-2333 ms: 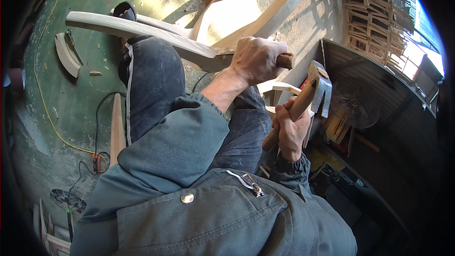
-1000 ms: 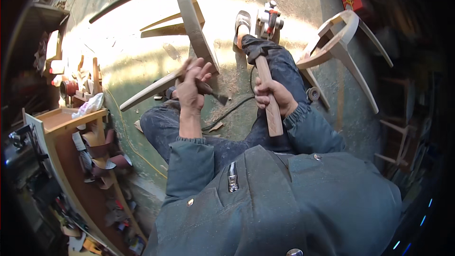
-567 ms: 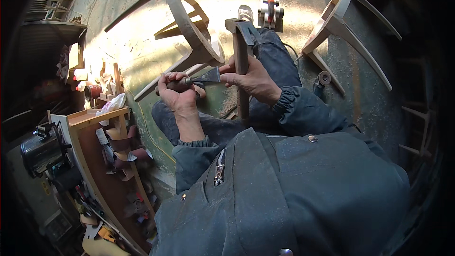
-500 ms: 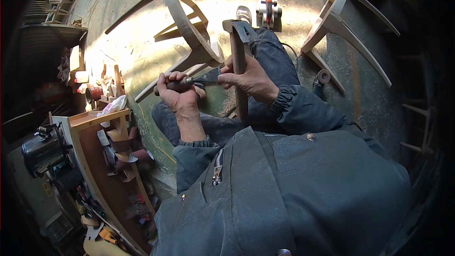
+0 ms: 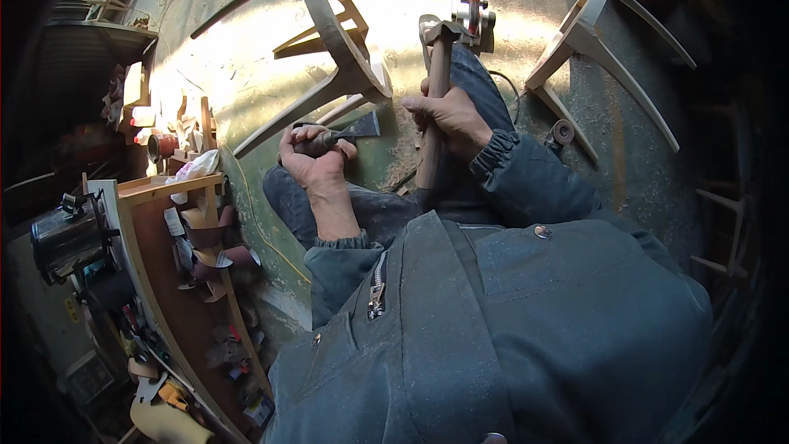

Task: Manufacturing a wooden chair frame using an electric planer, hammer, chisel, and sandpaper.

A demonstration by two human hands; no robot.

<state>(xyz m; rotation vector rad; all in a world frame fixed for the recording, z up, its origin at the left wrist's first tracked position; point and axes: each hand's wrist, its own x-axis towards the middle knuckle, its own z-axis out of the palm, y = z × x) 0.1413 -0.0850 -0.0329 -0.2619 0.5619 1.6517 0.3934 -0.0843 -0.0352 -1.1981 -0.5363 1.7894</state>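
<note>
My left hand (image 5: 319, 168), palm turned up, is closed round the dark handle of a wide-bladed chisel (image 5: 363, 125). The flat blade points right, toward my other hand, and touches nothing. My right hand (image 5: 456, 122) grips the thick wooden handle of a hatchet (image 5: 439, 70) near its middle. Its metal head is at the far end, and the handle's lower end comes down between my legs. Just beyond my left hand, a curved wooden chair frame (image 5: 329, 41) lies tipped on the floor, one leg reaching toward me.
A second chair frame (image 5: 585, 33) stands at the right. A power tool (image 5: 474, 18) with a cable rests beyond my foot. Left of me is a wooden cabinet (image 5: 136, 230) holding sandpaper rolls (image 5: 209, 237). Wood shavings litter the floor (image 5: 394, 0).
My right hand has drawn the hatchet rightward, away from the chisel blade, which now shows fully. The hatchet has turned in the grip. My left hand stays almost in place.
</note>
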